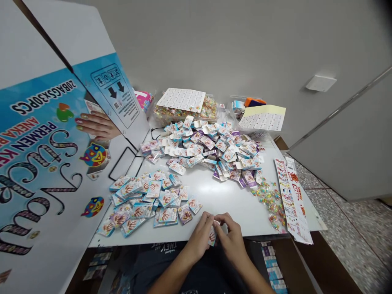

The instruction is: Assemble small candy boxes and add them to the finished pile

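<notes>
A small, white, flat cardboard box printed with a hand picture (212,237) is being held at the near edge of the white, smooth surface (202,194); it is pinched by the left hand (200,234), while its upper end is met by the curled fingers of the right hand (229,234); whether it is gripped there too cannot be told; to the left, a pile of blue-and-white printed boxes (147,200) is spread; on the right, small, multicoloured, clear-wrapped candies (269,200) are scattered beside long, white, printed paper strips (284,192).
</notes>
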Available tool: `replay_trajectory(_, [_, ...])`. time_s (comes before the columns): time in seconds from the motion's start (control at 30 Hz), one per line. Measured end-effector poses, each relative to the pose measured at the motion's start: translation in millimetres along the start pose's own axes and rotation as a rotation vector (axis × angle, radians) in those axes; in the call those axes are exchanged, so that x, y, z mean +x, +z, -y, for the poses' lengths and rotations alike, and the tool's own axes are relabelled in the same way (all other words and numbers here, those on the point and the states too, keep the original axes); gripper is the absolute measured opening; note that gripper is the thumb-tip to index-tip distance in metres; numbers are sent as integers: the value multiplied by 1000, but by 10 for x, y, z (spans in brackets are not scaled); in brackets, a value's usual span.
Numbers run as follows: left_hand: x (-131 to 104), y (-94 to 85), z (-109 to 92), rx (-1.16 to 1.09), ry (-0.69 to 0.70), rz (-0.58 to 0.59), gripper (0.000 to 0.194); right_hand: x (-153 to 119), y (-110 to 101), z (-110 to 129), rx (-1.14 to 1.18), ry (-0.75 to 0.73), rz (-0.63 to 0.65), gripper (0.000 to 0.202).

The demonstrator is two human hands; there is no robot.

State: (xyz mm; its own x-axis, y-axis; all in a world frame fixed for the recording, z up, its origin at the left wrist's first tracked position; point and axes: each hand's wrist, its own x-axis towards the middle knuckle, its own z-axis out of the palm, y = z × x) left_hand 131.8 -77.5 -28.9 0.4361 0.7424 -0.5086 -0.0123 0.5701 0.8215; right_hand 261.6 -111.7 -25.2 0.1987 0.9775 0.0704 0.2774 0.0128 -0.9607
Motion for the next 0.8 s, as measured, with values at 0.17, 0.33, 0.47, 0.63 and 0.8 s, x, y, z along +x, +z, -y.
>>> replay_trajectory(0.17, [-16,42,2,38,42,-53,37,20,13,-36,314,285,37,30])
replay_trajectory(0.33, [7,48,62,-17,12,52,33,7,11,-49,625,462,75,34])
replay_trajectory(0.47, [-34,74,38,-74,15,101,38,-4,-41,-76,652,481,35,36])
replay_trajectory(0.63, [-129,170,-25,28,235,-23,45,23,-65,-58,584,350,-236,32])
replay_trajectory(0.8, [-205,225,-83,15,324,-118,45,6,-40,164,392,157,-364,27])
